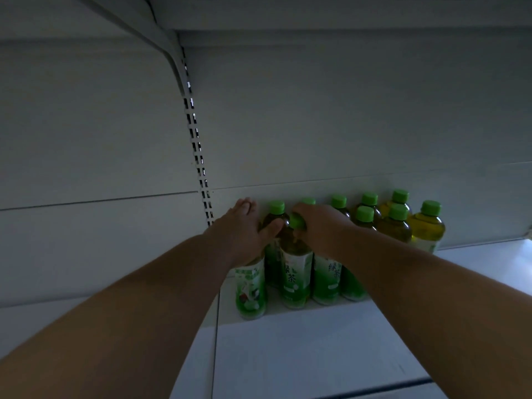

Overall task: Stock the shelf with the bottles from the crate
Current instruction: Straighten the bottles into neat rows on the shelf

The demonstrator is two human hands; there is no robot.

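Two bare forearms are stretched forward from the lower corners, and they meet at the group of bottles that stands on the white shelf [316, 355], against the back wall. Left hand [243, 228] is laid over the top of the leftmost bottle [250, 286], with the fingers fairly straight and the thumb touching the neck of the next bottle; whether that bottle is truly grasped cannot be told, because its cap is hidden under the palm. Right hand [319, 226] is curled round the neck of the front bottle [296, 272], just to the right of the leftmost bottle, and its green cap [297, 220] is seen between the fingers. It is judged that these two bottles are now being set into the front row. For a good result, each bottle should be lowered straight until its base is flat on the shelf, then pushed close to its neighbour, label to the front, and only after that released, so that the row behind is not knocked. All bottles to the right of the leftmost bottle are closed with green caps and filled with a yellow-green drink; green labels are wrapped round the lower part. No crate is in view.
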